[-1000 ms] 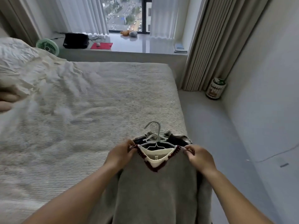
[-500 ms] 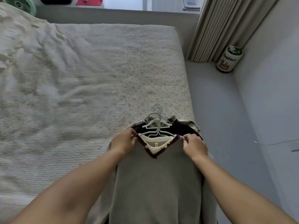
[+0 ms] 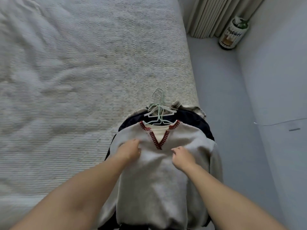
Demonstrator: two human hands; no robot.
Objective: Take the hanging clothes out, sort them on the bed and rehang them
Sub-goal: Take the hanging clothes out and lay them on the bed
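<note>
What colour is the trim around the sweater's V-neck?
Dark red with white stitch-like marks, on the light grey sweater; the trim shows in the head view.
</note>
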